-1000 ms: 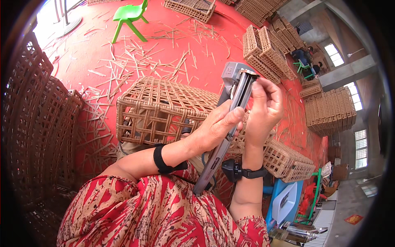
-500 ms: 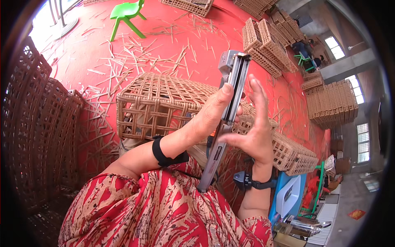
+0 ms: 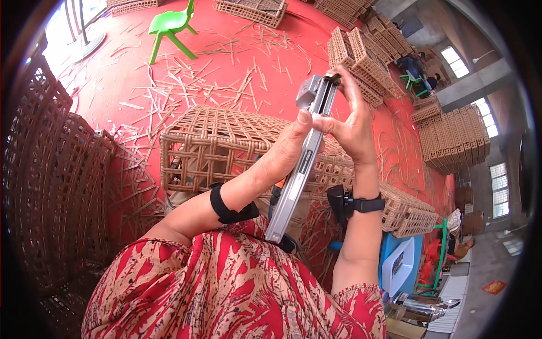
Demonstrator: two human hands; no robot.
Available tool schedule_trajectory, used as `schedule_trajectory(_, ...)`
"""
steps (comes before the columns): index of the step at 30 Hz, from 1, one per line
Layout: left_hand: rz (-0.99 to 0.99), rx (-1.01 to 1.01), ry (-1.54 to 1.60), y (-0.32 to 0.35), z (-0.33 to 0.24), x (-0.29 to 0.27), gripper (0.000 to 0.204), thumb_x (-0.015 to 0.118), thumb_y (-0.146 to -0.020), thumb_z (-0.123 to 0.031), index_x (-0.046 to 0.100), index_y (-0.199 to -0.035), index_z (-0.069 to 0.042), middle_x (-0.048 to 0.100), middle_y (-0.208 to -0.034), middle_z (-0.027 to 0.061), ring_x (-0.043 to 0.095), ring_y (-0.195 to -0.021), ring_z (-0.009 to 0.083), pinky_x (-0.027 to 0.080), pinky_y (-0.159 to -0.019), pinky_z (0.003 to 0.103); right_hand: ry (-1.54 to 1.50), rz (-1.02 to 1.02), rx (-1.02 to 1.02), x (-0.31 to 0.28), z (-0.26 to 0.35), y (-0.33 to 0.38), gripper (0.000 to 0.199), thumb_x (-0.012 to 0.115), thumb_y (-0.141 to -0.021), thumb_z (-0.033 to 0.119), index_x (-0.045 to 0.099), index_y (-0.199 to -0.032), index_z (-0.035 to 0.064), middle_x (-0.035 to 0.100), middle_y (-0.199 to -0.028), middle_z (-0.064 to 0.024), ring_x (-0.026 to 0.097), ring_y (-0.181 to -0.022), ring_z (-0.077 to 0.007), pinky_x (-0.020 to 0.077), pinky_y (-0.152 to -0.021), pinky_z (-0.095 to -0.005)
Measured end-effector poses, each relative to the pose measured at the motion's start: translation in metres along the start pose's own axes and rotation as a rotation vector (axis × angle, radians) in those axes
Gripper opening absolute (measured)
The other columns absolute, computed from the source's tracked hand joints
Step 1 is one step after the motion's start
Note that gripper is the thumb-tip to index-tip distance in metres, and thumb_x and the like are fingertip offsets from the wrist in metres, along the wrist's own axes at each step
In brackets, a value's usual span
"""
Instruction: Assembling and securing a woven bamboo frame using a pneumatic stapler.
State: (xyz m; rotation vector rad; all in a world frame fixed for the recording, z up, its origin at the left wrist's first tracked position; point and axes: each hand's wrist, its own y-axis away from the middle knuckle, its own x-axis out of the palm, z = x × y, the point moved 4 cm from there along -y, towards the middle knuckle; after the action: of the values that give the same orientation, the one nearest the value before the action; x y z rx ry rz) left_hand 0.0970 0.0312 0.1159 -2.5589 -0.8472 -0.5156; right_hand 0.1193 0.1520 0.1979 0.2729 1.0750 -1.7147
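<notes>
A silver-grey staple gun (image 3: 294, 176) with a long narrow magazine is held slantwise in front of my chest, its blocky head at the far end and its near end over my lap. My left hand (image 3: 291, 144) wraps round it, thumb along its left side. My right hand (image 3: 355, 127) grips from the right, thumb pressed on the magazine and fingers reaching the far tip. Whether staples lie inside is not visible. Below the gun, a brown woven basket frame (image 3: 217, 130) lies on its side, partly hidden by my left forearm.
Stacked woven baskets (image 3: 62, 186) rise close on my left. More basket stacks (image 3: 454, 138) stand to the right and far back. Loose cane strips (image 3: 226, 79) litter the red floor (image 3: 121, 62). A green chair (image 3: 172, 24) stands ahead; a white basin (image 3: 398, 265) is at my right.
My right hand has moved up and closed from a spread pose onto the magazine. The magazine's lower sliding part has moved up toward the head.
</notes>
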Motion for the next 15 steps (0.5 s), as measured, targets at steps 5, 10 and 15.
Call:
schedule_trajectory(5,0.012,-0.073,0.025,0.003,0.016,-0.005,0.093,0.014,-0.082,-0.086,0.056,-0.112,-0.008,0.051,-0.074,-0.0029,0.047,-0.060,0.0051,0.039,-0.052,0.022,-0.066,-0.103,0.079,0.008,-0.026,-0.001,0.063,0.082,-0.073,0.037,0.062,-0.116,-0.0050,0.068,-0.103,-0.0150,0.064,-0.100,-0.0214,0.0483,-0.091,-0.0344)
schedule_trajectory(10,0.032,-0.129,0.052,-0.009,0.019,-0.005,0.092,0.013,-0.084,-0.084,0.055,-0.113,-0.008,0.052,-0.074,-0.0027,0.047,-0.061,0.0066,0.040,-0.053,0.022,-0.036,-0.369,0.126,0.008,-0.036,-0.008,0.024,0.073,-0.086,0.018,0.069,-0.098,-0.0018,0.068,-0.082,-0.0034,0.061,-0.076,-0.0092,0.0496,-0.069,-0.0237)
schedule_trajectory(15,0.080,-0.049,-0.146,-0.017,0.017,-0.012,0.084,0.022,-0.091,-0.076,0.059,-0.112,-0.004,0.060,-0.077,0.0013,0.059,-0.065,0.0098,0.049,-0.058,0.026,-0.242,-0.522,0.232,0.007,-0.071,0.002,0.024,0.073,-0.086,0.019,0.069,-0.097,-0.0027,0.068,-0.081,-0.0028,0.059,-0.073,-0.0083,0.0476,-0.067,-0.0223)
